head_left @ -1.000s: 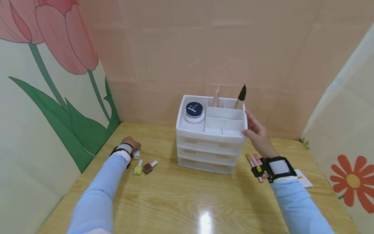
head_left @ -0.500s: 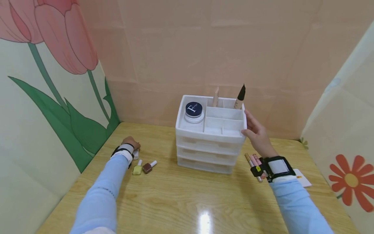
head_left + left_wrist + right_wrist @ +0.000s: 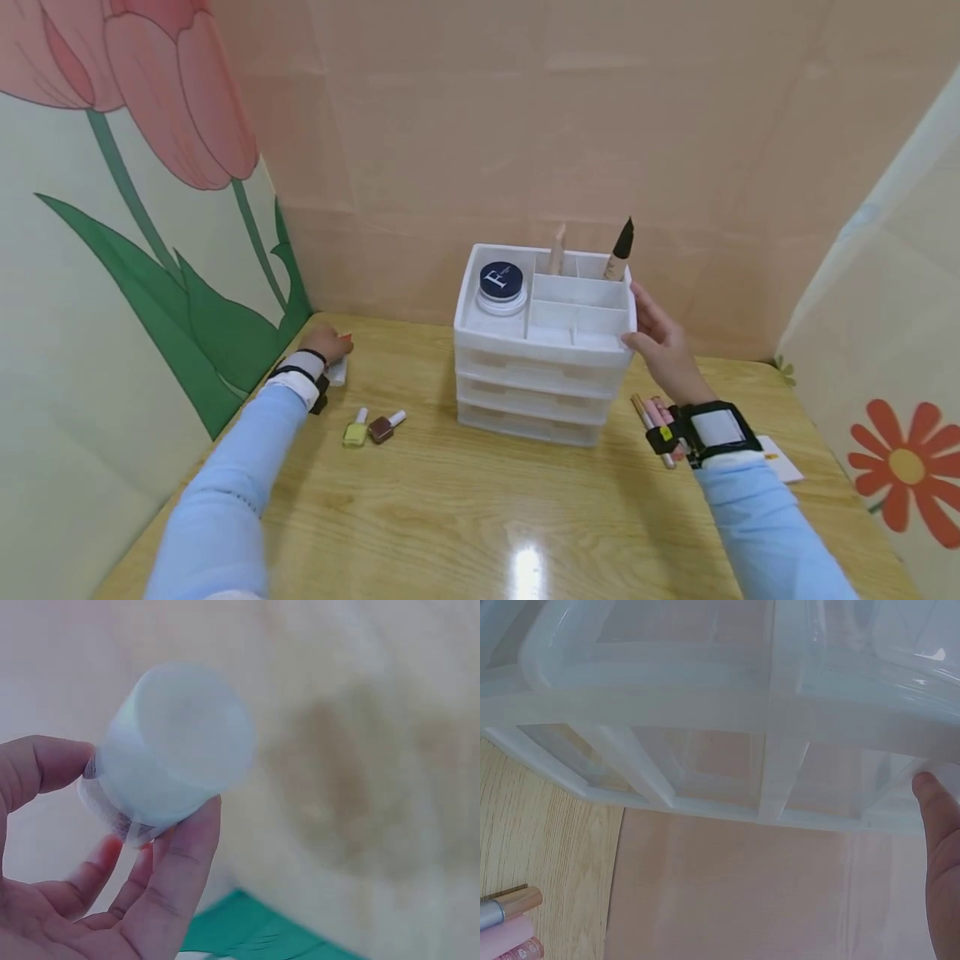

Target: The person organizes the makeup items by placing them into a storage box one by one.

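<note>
- Head view: my left hand (image 3: pixel 324 342) sits at the left middle of the frame, off the table (image 3: pixel 450 533), curled round a small white jar (image 3: pixel 337 371) that only peeks out beneath the fingers. My right hand (image 3: pixel 660 346) is right of centre, thumb and fingers wrapped on the right wall of the white organizer (image 3: pixel 543 392), bracing it. The front compartments (image 3: pixel 573 321) on its top tray look free; a round blue-lidded pot (image 3: pixel 500 283) fills the left one. Two nail polish bottles (image 3: pixel 371 429) lie just below the left hand, so I'd carry the jar above them, not drag it.
- Left wrist view: the jar (image 3: pixel 169 750) fills the upper left, pinched between thumb and fingertips (image 3: pixel 184 855), tilted. That hold looks light to me; I'd turn the jar upright before lowering it.
- Right wrist view: the organizer (image 3: pixel 720 712) spans the top, with my thumb (image 3: pixel 941 847) against its edge at the right. Lipstick tubes (image 3: pixel 510 922) lie at lower left; I'd keep this wrist planted clear of them.
</note>
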